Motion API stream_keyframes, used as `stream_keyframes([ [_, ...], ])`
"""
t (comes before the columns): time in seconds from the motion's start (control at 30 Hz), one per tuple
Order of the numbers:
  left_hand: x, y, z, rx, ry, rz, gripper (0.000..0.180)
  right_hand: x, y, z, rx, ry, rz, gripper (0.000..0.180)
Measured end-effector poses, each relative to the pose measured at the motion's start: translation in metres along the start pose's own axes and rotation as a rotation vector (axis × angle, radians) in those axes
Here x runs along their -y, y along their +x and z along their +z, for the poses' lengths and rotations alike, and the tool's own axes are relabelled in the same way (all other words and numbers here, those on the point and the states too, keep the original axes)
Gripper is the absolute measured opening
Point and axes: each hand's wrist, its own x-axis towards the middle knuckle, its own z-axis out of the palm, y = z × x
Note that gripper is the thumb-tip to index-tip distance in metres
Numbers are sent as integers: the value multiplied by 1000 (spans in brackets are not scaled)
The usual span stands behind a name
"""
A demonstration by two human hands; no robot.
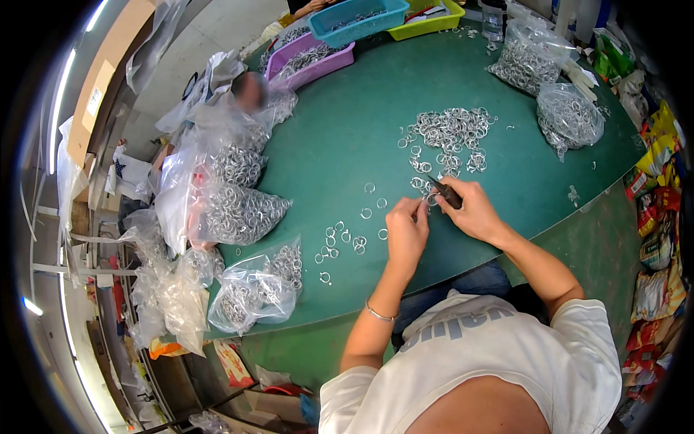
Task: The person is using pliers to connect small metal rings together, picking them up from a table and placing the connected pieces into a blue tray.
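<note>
My right hand [473, 210] is closed round a dark tool with a narrow pointed tip [450, 194]; whether it is pliers I cannot tell. My left hand [407, 230] pinches a small silver metal ring [431, 199] between thumb and fingertips, close to the tool. Just beyond both hands lies a pile of similar silver rings [452, 129] on the green table, with smaller clumps spilling towards me. To the left of my left hand, several loose rings [345, 236] are scattered singly and in little groups.
Clear plastic bags full of rings [246, 213] crowd the table's left side, and others [570, 119] stand at the far right. Purple [311, 61], blue [358, 22] and yellow-green [426, 23] trays sit at the far edge. Another person's hands [314, 6] show behind them.
</note>
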Motion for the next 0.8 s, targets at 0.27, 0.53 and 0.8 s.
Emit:
stream_keyframes([
  [0.27,22,10,2,112,-759,-350,16,-27,16,2,169,53,240,19],
  [0.53,27,16,1,89,-754,-280,13,-40,37,-3,532,844,748,13],
  [0.8,9,6,-8,-13,269,105,9,-21,23,8,164,386,197,14],
])
